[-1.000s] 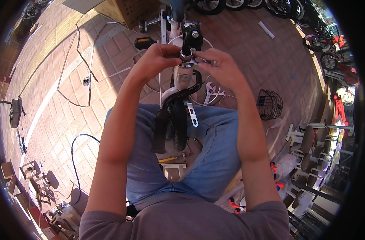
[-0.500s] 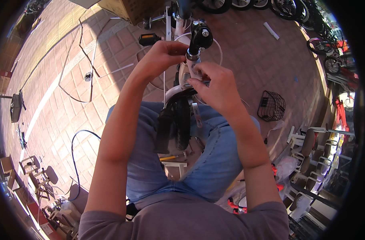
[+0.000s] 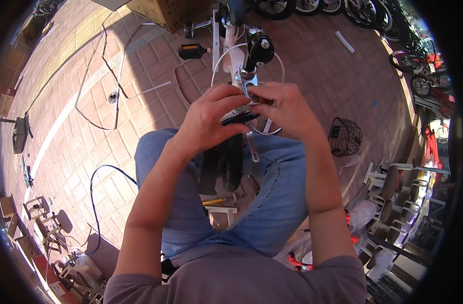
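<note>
In front of me stands a small bicycle with a pale pink frame [image 3: 234,60], its black handlebar stem [image 3: 258,46] rising at the head tube. A shiny metal bracket [image 3: 248,81] lies against the head tube just under the stem. My right hand [image 3: 286,107] pinches it with thumb and forefinger from the right. From the left, my left hand [image 3: 207,119] curls its fingers onto the bracket's lower part, thumb lower down; the fingertips partly cover the join. Below, the black front tyre [image 3: 233,164] sits between my knees, beside a slotted metal strip [image 3: 253,148].
A black wire basket [image 3: 345,137] lies on the brick paving to the right. A pedal [image 3: 192,51] sticks out left of the frame. Between my feet are a yellow-handled tool [image 3: 215,201] and small parts. Parked bicycles [image 3: 366,12] line the far right; a cardboard box [image 3: 163,14] stands far left.
My left hand has come down and nearer, from beside the stem to below it. The metal bracket now shows at the head tube, and the front assembly has turned slightly.
</note>
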{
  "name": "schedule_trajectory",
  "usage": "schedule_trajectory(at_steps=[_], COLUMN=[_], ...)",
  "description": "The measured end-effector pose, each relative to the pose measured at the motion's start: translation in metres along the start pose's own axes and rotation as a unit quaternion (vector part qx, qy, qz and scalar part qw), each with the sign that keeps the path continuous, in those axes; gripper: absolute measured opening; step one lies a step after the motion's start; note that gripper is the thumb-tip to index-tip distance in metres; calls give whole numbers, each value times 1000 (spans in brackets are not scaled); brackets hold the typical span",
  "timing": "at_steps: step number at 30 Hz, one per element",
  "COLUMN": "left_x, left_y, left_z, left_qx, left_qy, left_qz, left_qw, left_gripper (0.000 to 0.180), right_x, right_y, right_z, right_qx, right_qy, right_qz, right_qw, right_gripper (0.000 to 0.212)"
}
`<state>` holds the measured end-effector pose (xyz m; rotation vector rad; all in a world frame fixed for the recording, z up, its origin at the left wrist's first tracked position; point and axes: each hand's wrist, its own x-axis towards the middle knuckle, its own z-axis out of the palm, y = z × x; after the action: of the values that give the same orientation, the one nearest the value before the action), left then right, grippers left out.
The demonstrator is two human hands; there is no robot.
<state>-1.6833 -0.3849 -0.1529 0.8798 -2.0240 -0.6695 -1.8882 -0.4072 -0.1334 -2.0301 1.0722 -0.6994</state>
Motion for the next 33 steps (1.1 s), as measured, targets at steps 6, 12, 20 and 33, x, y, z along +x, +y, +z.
schedule_trajectory(at_steps=[6, 12, 20, 33], left_x=[4, 8, 12, 14], left_y=[3, -1, -6, -1], left_z=[21, 36, 44, 37], left_qx=[168, 171, 219, 259], left_qy=[86, 120, 145, 86], left_qz=[79, 93, 135, 137], left_qw=[979, 974, 955, 952], left_gripper=[48, 41, 38, 39], right_x=[4, 6, 10, 14], right_y=[2, 2, 3, 25], right_z=[-2, -3, -14, -24], right_qx=[116, 195, 165, 255], right_qy=[-18, -6, -40, 120], right_qz=[58, 110, 148, 156], right_qw=[991, 975, 974, 947], right_gripper=[35, 34, 32, 14])
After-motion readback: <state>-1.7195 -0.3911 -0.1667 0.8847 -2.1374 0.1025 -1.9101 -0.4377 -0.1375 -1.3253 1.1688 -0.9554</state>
